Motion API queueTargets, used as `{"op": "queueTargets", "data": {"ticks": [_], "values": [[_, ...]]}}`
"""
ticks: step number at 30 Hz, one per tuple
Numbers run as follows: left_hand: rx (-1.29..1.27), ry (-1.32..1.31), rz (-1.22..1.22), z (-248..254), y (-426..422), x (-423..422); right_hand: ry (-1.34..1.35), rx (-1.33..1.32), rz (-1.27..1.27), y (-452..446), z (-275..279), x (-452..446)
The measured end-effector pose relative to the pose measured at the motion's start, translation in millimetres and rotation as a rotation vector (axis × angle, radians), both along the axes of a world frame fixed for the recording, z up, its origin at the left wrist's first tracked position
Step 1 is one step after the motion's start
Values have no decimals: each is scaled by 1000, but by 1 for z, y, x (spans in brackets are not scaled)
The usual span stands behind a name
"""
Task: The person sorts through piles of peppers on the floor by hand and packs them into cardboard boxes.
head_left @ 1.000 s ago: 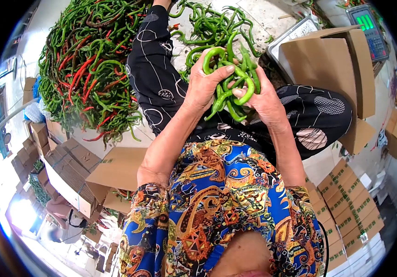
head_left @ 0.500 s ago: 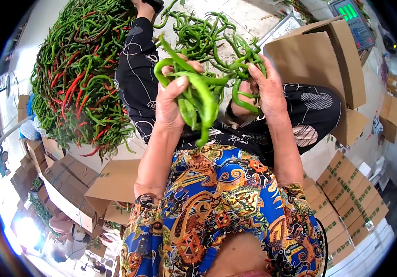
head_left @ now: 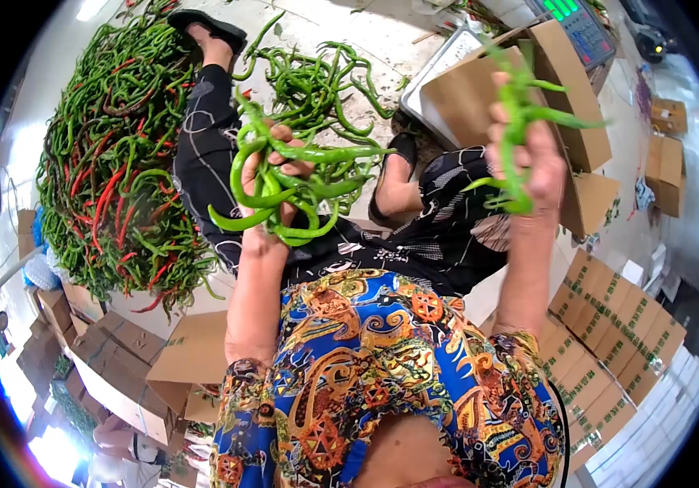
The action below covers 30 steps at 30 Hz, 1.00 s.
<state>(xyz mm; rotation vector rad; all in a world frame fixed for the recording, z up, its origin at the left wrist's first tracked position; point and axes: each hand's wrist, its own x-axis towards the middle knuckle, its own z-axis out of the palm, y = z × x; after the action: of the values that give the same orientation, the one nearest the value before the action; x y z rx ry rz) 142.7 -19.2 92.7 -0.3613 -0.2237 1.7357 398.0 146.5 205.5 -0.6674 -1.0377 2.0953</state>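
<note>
My left hand (head_left: 272, 175) is closed round a bunch of long green peppers (head_left: 309, 192), which stick out on both sides above my lap. Raised at the right, beside the open cardboard box (head_left: 480, 93), my right hand (head_left: 541, 167) grips several more green peppers (head_left: 515, 130); this hand is blurred. Between my legs a loose heap of green peppers (head_left: 309, 89) lies on the floor. A large pile of green and red peppers (head_left: 113, 163) spreads along the left, past my leg.
A scale with a green lit display (head_left: 589, 37) stands behind the open box. Flattened cartons (head_left: 122, 366) and an open carton (head_left: 195, 350) are at the lower left. Stacked printed cartons (head_left: 618, 325) are at the lower right. A person (head_left: 117, 447) is at the far lower left.
My hands have moved apart, each with its own peppers. The right hand has swung right to the open box, while the left has shifted left. The view has turned slightly.
</note>
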Motion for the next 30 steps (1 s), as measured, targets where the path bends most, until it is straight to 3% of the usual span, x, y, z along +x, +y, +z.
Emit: {"op": "queueTargets", "data": {"ticks": [1, 3, 7, 12, 15, 16, 19, 25, 27, 29, 30], "values": [[18, 14, 0, 0, 1, -1, 109, -133, -2, 11, 9, 11], [-5, 14, -20, 11, 5, -1, 46, 83, -68, 25, 36, 29], [43, 45, -50, 12, 13, 1, -437, 270, -536, 68, 64, 68], [71, 2, -75, 9, 17, 7, -820, 264, -406, 135, 27, 159], [78, -37, -64, 11, 16, 10, -1594, 1024, -262, 138, -21, 185], [73, -39, -65, 10, 15, 10, -1909, 1331, -241, 108, -4, 151], [82, -32, -75, 8, 14, 9, -1356, 915, -336, 47, 24, 61], [28, 1, -93, 13, 10, 12, -968, 1020, 3, -44, 33, -47], [-18, 29, -88, 14, 8, 15, -861, 915, 123, -67, 25, -65], [-40, 122, -73, 6, 8, 16, -765, 953, 193, -85, 17, -79], [-184, 221, -44, 10, 7, 19, -720, 940, 213, -92, 12, -85]]}}
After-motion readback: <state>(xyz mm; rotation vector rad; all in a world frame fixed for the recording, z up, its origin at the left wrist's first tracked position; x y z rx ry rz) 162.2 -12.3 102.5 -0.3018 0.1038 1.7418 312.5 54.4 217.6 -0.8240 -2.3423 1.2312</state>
